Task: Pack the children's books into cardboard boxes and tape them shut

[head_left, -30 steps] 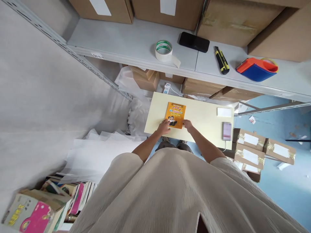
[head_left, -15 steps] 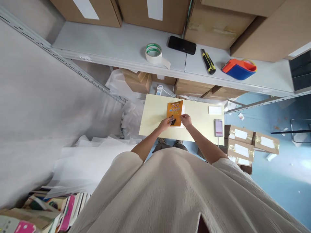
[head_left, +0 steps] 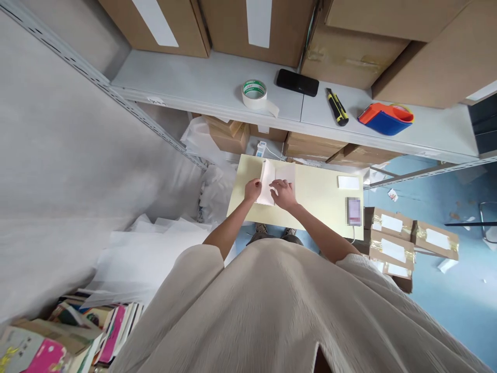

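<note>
An open book [head_left: 266, 182] with pale, nearly blank pages lies on the cream table [head_left: 314, 207]. Its left part is raised at the edge, where my left hand [head_left: 252, 190] is closed on it. My right hand [head_left: 283, 194] rests over the inner fold and the right-hand page, its fingers apart and slightly bent. The orange cover is out of sight from here.
A white block [head_left: 348, 182] and a phone-like device [head_left: 353, 211] with a cable lie at the table's right. The shelf ahead holds a tape roll [head_left: 254, 94], a black phone [head_left: 297, 82], a utility knife [head_left: 337, 107] and an orange-blue tape dispenser [head_left: 385, 118]. Cartons [head_left: 392, 235] stand right.
The book has gone from showing its orange cover to lying open at pale pages. My left hand has moved to its left edge, my right hand over the pages. The view has shifted slightly.
</note>
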### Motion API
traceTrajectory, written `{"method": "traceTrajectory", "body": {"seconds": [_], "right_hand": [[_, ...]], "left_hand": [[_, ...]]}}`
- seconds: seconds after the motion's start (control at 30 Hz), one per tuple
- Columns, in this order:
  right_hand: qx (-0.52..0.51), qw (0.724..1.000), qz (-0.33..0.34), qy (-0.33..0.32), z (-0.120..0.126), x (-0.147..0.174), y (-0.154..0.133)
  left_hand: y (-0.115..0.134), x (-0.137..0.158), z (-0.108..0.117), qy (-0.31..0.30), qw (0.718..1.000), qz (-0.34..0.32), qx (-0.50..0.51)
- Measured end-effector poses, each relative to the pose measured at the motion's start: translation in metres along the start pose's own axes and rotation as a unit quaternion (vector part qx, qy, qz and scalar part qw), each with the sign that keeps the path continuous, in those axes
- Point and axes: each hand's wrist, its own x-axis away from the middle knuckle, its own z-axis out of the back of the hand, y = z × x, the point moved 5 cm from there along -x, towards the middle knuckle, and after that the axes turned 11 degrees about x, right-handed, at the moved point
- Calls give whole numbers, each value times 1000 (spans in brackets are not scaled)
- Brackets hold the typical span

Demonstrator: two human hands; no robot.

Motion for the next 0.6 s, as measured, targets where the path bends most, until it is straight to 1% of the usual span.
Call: {"method": "traceTrajectory", "body": {"seconds": [0.07, 0.13, 0.2, 0.27, 0.33, 0.43, 0.53, 0.6], "right_hand": [[-6, 999, -15, 49, 9, -2, 10], [-29, 996, -44, 78, 12, -5, 26], [-61, 992, -84, 72, 3, -8, 45], [-93, 986, -134, 36, -15, -8, 64], [-138, 973, -186, -10, -40, -5, 81], [-224, 937, -260, -59, -75, 4, 99], [-299, 898, -313, -77, -99, 12, 109], [-336, 885, -315, -72, -108, 13, 112]], "left_hand": [[-12, -4, 12, 18, 999, 28, -3], [-22, -6, 20, 40, 997, 58, 11], [-31, -8, 22, 56, 994, 84, 30], [-39, -8, 20, 52, 991, 111, 51], [-45, -6, 14, 24, 989, 129, 67], [-49, -3, 3, -20, 992, 115, 46], [-50, 2, -9, -67, 993, 92, 9], [-50, 6, -18, -104, 991, 85, -17]]}}
